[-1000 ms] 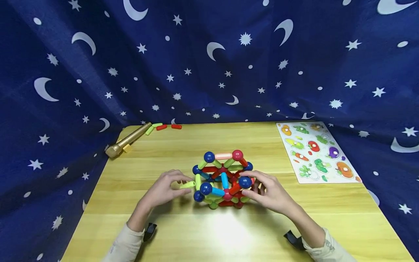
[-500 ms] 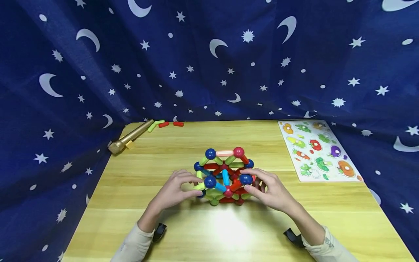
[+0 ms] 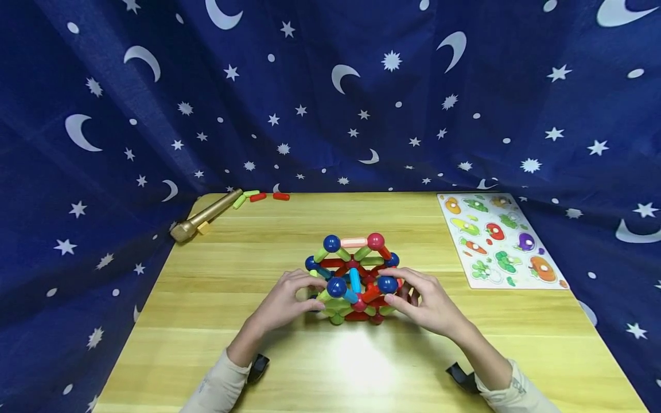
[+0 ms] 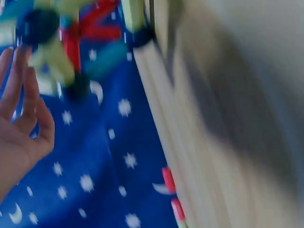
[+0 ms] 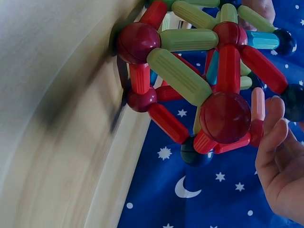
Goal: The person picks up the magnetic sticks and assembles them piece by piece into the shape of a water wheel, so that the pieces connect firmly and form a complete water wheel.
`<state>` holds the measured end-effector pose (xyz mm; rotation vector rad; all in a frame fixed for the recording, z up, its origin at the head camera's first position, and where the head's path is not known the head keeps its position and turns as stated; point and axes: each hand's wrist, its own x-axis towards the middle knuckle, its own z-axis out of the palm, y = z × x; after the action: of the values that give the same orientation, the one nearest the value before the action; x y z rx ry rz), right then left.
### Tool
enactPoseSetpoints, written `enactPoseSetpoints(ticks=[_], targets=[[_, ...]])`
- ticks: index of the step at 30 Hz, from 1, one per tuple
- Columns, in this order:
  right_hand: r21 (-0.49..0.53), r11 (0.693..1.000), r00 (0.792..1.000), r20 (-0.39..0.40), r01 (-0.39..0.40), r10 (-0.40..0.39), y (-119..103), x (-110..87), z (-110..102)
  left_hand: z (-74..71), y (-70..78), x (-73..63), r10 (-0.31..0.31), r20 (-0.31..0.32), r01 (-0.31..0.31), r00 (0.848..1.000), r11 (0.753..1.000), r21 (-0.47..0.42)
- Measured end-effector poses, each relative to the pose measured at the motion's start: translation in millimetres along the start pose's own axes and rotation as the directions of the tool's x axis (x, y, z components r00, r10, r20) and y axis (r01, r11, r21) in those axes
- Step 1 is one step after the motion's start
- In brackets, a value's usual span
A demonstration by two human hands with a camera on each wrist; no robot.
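Note:
A structure of coloured magnetic rods and balls stands at the middle of the table. At its left front, my left hand pinches a yellow-green rod between thumb and fingers. That rod meets a blue ball, which joins a light blue rod. My right hand holds another blue ball at the right front, thumb below and fingers above. Red balls and green rods of the structure show close up in the right wrist view. The left wrist view is blurred.
A gold toy microphone lies at the back left beside a small yellow block. Loose green and red rods lie along the back edge. A vegetable puzzle board lies at the right. A blue star-patterned cloth hangs behind.
My left hand has moved right with the yellow-green rod, bringing it from the structure's left side to the left front blue ball. My right hand stays at its blue ball.

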<state>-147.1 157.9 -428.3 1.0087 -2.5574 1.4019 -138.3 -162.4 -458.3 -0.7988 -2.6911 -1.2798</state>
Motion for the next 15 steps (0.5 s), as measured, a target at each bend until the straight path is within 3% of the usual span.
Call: enactPoseSetpoints(ticks=[3,5,8,11,15], targets=[[-0.009,1.0,1.0,0.006,-0.005,0.005,0,2.1,-1,-21.7,-19.8,6.7,-0.091,0.025,0.092,0.996,0.994,-0.056],[-0.02,0.999,1.0,0.011,-0.028,0.028,0,3.0,-2,-41.4,-48.5,17.9,-0.168,-0.021,0.167,0.986,0.985,-0.032],[-0.03,0.997,0.998,0.008,-0.067,0.068,0,2.5,-2,-71.0,-100.9,40.4,-0.321,-0.102,0.33,0.942,0.94,0.083],[-0.034,0.994,0.995,0.002,-0.103,0.103,0,-0.9,-2,-96.7,-148.9,60.4,-0.451,-0.156,0.476,0.879,0.85,0.226],[-0.029,0.992,0.992,0.009,-0.123,0.123,0,-5.6,0,-124.2,-185.7,77.1,-0.559,-0.195,0.59,0.806,0.731,0.343]])
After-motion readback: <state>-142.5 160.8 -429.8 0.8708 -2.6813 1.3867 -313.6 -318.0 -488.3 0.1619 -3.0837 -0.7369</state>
